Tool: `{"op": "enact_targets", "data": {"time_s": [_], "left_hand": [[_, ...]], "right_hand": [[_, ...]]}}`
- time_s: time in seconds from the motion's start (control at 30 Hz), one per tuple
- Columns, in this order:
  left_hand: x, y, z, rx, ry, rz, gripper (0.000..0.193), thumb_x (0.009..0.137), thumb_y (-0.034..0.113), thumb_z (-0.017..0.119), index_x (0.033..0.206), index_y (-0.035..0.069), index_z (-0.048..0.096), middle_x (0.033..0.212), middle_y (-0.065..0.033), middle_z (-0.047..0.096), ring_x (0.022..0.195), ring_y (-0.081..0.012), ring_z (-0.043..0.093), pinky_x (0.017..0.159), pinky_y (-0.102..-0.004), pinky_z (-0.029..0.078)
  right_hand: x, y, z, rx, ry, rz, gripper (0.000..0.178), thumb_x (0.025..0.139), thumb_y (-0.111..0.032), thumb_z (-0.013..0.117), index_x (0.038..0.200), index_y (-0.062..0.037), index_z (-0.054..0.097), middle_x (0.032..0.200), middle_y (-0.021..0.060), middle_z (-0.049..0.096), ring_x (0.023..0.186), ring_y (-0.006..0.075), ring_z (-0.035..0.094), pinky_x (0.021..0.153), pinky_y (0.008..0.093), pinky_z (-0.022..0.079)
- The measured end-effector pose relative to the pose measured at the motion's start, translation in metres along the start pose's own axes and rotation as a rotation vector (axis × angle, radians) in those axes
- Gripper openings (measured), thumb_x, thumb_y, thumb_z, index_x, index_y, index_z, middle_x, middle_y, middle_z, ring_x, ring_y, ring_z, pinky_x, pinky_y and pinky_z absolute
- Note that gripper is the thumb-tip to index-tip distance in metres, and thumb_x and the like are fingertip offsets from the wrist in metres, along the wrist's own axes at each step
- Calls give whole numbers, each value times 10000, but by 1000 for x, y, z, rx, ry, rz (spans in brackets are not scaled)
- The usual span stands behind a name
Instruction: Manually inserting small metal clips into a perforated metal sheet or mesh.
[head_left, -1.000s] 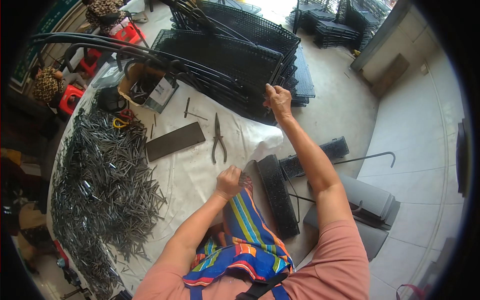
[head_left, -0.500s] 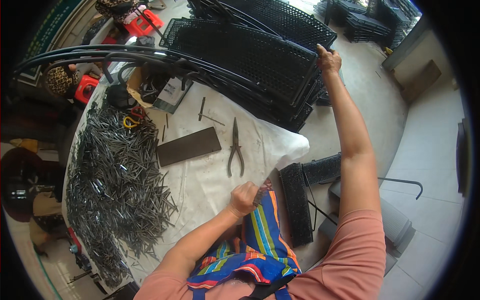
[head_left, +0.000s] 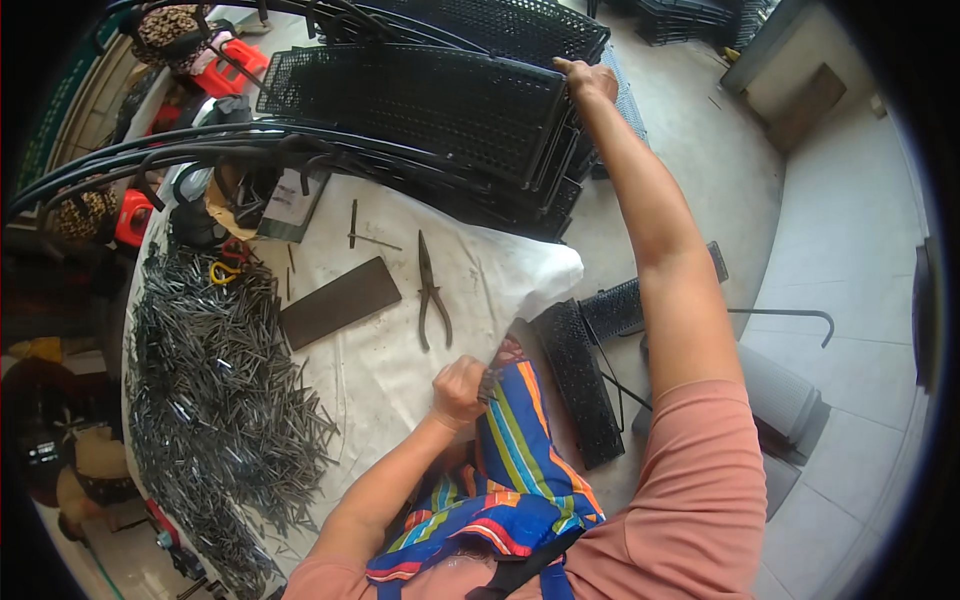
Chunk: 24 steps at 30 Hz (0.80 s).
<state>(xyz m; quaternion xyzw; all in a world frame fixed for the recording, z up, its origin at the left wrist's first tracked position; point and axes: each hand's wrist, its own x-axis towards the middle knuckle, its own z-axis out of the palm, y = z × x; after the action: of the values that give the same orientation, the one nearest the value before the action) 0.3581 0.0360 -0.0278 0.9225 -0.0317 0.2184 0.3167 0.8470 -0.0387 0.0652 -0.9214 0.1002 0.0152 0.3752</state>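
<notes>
My right hand (head_left: 590, 80) reaches far forward, its fingers closed at the upper right corner of a black perforated metal panel (head_left: 420, 110). That panel leans on a stack of similar black racks, so part of the grip is hidden. Low over the near edge of the table, my left hand (head_left: 460, 392) is curled into a fist around several short dark strips (head_left: 489, 385), whose ends stick out on its right side. Long-nose pliers (head_left: 428, 290) lie on the white cloth ahead of it, with their handles spread. Beside them rests a flat dark rectangular plate (head_left: 341, 303).
A large heap of short dark metal strips (head_left: 220, 400) covers the table's left side, with yellow-handled scissors (head_left: 224, 271) at its top. An open carton (head_left: 290, 205) stands behind. Curved black rods (head_left: 150, 150) stretch across the far left. Black perforated racks (head_left: 580, 385) stand right of my lap.
The whole view has shifted, so the table and racks sit further left and mostly higher in the picture. Both hands keep their holds, with little visible movement against the things around them.
</notes>
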Motion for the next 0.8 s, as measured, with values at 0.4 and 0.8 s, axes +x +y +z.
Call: {"op": "enact_targets", "data": {"time_s": [0.4, 0.8], "left_hand": [[-2, 5, 0, -12, -11, 24, 177, 678, 62, 634, 808, 69, 514, 709, -84, 548, 585, -280, 567, 523, -356, 444], [6, 13, 0, -31, 9, 32, 192, 659, 55, 639, 806, 66, 517, 704, -92, 540, 588, -282, 566, 522, -364, 440]], "right_hand": [[46, -15, -84, -147, 349, -248, 667, 736, -714, 562, 863, -81, 734, 915, 166, 691, 902, 289, 667, 793, 388, 489], [61, 73, -29, 178, 212, -223, 601, 796, -603, 593, 837, -16, 715, 872, 183, 690, 882, 318, 660, 788, 393, 474]]}}
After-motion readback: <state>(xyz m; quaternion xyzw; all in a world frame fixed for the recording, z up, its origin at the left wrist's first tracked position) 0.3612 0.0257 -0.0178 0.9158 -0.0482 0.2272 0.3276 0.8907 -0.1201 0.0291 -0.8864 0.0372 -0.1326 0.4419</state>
